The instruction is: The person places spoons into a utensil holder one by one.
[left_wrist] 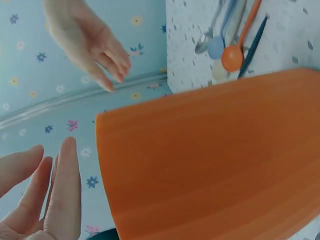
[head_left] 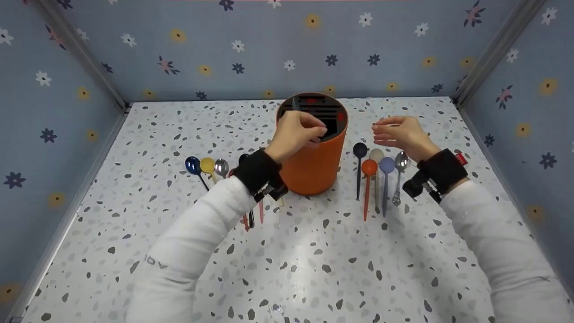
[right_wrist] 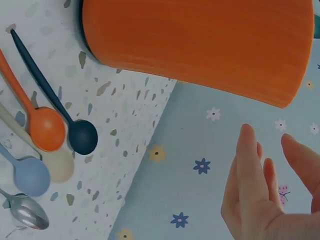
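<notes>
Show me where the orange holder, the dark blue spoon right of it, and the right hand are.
orange holder (head_left: 314, 168): head view, front wall.
dark blue spoon (right_wrist: 82, 136): right wrist view, bowl.
right hand (head_left: 401, 134): head view, back of the hand.

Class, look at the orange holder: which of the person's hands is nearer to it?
Left. The left hand is over the rim of the orange holder, at its top opening. The right hand hovers off to the side, above the spoons, apart from it.
</notes>
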Available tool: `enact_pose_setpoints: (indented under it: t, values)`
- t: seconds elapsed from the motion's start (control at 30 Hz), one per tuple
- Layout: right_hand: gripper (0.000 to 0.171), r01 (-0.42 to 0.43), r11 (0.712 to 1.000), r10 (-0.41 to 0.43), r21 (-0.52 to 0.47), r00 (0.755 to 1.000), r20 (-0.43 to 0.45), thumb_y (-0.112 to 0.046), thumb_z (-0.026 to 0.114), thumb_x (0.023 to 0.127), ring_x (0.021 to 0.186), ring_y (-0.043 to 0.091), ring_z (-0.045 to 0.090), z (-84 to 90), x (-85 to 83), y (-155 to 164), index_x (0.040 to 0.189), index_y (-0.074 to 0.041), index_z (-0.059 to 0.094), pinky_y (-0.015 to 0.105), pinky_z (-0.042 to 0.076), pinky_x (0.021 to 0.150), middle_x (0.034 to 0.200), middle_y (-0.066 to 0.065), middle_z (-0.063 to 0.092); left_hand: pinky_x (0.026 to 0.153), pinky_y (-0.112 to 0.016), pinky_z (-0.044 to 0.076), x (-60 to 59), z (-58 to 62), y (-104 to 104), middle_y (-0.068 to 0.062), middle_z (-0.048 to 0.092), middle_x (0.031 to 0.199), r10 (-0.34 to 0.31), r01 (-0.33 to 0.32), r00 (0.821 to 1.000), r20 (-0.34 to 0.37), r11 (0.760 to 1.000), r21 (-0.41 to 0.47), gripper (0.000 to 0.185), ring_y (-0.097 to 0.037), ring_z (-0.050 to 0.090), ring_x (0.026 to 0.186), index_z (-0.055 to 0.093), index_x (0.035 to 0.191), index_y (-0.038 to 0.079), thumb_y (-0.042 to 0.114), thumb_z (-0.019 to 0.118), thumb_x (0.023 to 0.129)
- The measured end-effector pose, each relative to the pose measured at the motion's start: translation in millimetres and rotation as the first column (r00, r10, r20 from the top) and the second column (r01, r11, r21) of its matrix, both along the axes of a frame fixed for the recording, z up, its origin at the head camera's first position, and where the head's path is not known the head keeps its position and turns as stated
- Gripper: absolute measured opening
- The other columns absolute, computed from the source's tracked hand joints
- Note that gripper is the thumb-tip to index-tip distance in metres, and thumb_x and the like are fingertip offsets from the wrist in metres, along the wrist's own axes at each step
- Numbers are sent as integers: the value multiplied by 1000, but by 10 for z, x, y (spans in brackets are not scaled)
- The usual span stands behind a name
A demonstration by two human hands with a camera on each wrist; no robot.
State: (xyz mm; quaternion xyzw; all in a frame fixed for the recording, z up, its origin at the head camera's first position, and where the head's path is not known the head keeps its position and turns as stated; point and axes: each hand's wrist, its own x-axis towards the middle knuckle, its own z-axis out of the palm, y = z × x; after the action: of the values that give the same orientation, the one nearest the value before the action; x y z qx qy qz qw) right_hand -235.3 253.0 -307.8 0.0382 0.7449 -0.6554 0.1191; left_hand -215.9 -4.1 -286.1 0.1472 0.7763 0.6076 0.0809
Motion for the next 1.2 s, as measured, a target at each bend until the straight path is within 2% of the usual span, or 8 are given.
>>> enact_pose_setpoints:
  t: [0.17,0.37,0.7,0.83,0.93,0.97,1.07,1.2]
  values:
    - [43,-10,999,9,35,999,38,-8,56,86,78,11,62,-212,19,22,120,12,40,27,51,81,88,1,58,64,-28,55,175,-145,-23,-16,64,87,-53,53,999,-5,997,64,16,-31,62,75,65,94,-5,4,61,82]
    - [40,-15,997,8,79,997,81,-6,52,88,71,7,60,-547,-32,28,119,15,39,23,52,74,75,-5,60,59,-28,55,314,-434,17,-13,65,82,-97,98,994,-46,995,14,14,-23,62,65,67,91,-3,6,62,81]
    - [34,18,997,-18,71,1000,6,-4,57,83,60,8,59,-1063,-124,-34,109,18,51,25,54,63,65,0,61,54,-28,55,413,-944,169,-16,65,79,-138,138,989,47,990,5,14,-31,62,69,67,90,-5,4,63,80]
    - [27,94,993,-90,68,994,-60,-6,67,76,53,11,57,-1489,-386,76,95,12,60,25,54,55,60,4,58,55,-29,55,432,-1117,202,-19,64,80,-157,156,983,96,988,14,16,-32,63,69,66,91,-7,4,62,81]
    - [21,167,971,-143,172,979,-146,-8,72,71,49,13,56,-1965,-690,245,85,4,63,24,52,45,63,8,59,55,-30,55,444,-1249,208,-19,64,81,-173,172,976,132,985,21,16,-33,63,70,65,92,-7,4,61,82]
    - [23,201,939,-168,280,976,-138,-10,71,72,51,16,57,-2033,-746,258,88,5,62,28,53,48,68,11,60,55,-30,55,449,-1287,208,-19,65,81,-177,176,974,143,984,24,17,-34,63,70,65,93,-7,4,61,82]
    - [23,258,884,-161,389,951,-265,-15,74,69,49,18,57,-2696,-1153,522,81,0,62,28,49,41,73,13,62,55,-30,55,455,-1378,204,-18,65,81,-184,181,967,175,983,33,17,-37,62,73,65,94,-8,4,60,82]
    - [27,306,860,-127,409,904,-409,-19,78,63,46,15,55,-3576,-1660,861,75,-6,58,25,47,39,70,10,59,57,-31,56,452,-1451,198,-17,65,81,-184,179,958,219,983,40,18,-41,60,76,64,95,-8,4,59,82]
